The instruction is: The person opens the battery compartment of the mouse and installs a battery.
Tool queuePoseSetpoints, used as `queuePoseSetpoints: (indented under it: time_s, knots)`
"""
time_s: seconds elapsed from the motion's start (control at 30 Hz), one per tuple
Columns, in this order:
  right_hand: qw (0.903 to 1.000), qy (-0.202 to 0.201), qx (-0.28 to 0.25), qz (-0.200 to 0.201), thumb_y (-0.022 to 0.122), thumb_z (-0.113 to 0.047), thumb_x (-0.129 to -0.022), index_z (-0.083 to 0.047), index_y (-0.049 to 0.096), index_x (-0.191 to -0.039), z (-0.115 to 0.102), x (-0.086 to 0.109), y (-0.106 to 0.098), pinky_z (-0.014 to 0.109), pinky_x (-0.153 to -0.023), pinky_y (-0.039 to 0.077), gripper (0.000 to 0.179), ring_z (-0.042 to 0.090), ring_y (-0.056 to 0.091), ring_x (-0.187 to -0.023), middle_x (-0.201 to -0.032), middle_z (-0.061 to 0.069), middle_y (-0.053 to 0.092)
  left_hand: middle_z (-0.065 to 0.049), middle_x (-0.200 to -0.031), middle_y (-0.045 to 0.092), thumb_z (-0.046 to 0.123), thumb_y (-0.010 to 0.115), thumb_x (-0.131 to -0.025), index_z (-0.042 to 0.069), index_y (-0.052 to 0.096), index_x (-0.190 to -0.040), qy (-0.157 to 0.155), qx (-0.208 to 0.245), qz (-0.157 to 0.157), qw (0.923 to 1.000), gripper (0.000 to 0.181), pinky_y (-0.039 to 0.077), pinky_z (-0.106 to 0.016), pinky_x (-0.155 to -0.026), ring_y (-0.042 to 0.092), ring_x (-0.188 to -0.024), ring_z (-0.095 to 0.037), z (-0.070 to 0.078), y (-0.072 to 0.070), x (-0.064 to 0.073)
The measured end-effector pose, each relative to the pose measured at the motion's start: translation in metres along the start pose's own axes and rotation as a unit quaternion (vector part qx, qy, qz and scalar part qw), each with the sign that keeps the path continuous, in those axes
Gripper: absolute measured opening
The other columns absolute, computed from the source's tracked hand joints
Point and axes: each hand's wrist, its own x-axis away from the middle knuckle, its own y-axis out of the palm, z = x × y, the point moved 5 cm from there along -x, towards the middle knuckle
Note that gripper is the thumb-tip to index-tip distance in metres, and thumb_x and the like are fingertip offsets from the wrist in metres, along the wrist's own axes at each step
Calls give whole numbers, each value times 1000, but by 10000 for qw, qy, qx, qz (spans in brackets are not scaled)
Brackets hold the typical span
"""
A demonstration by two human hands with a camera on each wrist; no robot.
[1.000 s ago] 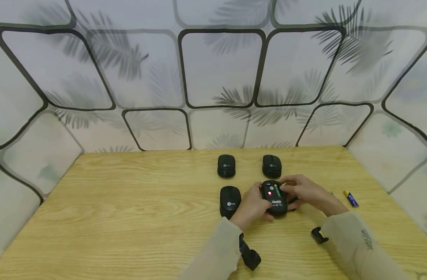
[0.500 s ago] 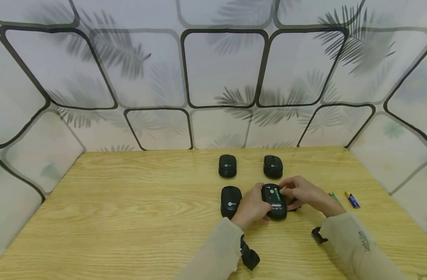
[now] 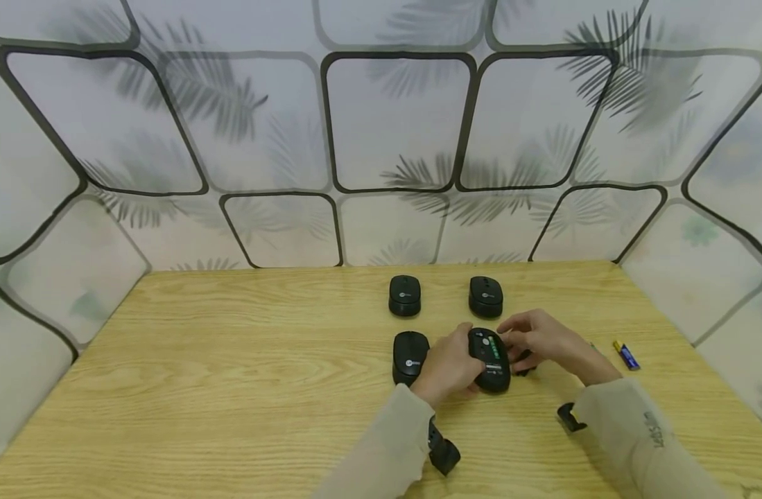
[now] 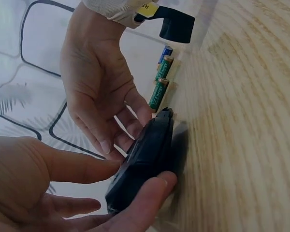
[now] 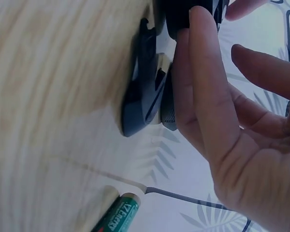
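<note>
My left hand (image 3: pixel 449 366) grips a black computer mouse (image 3: pixel 494 374) turned underside up, its thumb and fingers on opposite sides in the left wrist view. A green strip shows lengthwise in that underside. At the mouse's right side is my right hand (image 3: pixel 539 343); in the right wrist view its straight fingers (image 5: pixel 208 82) touch the mouse, while the thumb stands apart. A black curved cover (image 5: pixel 140 92) lies on the table beyond those fingers. Green batteries (image 4: pixel 159 94) and a blue battery (image 3: pixel 627 356) lie to the right, the green ones mostly hidden in the head view.
Three more black mice rest upright on the wooden table (image 3: pixel 231 360): a back left mouse (image 3: pixel 405 296), a back right mouse (image 3: pixel 485 297) and a near mouse (image 3: pixel 410 357) beside my left hand. A patterned wall covering (image 3: pixel 393 125) stands behind.
A red light on the mouse's underside one second ago no longer shows. The mouse has shifted slightly toward me, and my right thumb has drawn back a little from it.
</note>
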Motion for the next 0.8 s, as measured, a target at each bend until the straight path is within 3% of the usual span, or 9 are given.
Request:
queuePoseSetpoints:
  time_s: [0.17,0.2,0.43,0.8]
  knots:
    - [9998,-34,-9,192,46,-3,-106,20,46,-134,-3,2,-5,41,-70,65,37,24,67,-83,-108,23,63,-11,-130,65,10,73,-92,8,51,-147,377,-1084,51,9934,60,57,-32,-89,65,-109,-21,5,-8,1]
    - [9997,-71,-25,214,46,-4,-106,20,45,-134,-4,2,-6,42,-71,65,37,25,67,-84,-108,23,62,-10,-128,66,12,73,-92,8,52,-146,450,-1203,38,9917,57,56,-33,-91,65,-109,-20,6,-10,2]
    - [9989,-335,-170,268,48,-7,-106,19,46,-134,-14,5,-8,41,-72,65,39,25,67,-88,-109,22,61,-11,-127,67,16,69,-98,10,59,-140,819,-1247,-188,9886,43,58,-39,-88,65,-112,-26,11,-30,14]
    - [9966,-644,-498,115,52,-14,-106,18,42,-139,-32,5,1,43,-77,65,47,26,65,-94,-120,28,58,-18,-127,65,11,67,-98,5,56,-141,1079,-970,-15,9894,44,59,-45,-88,68,-106,-31,7,-70,29]
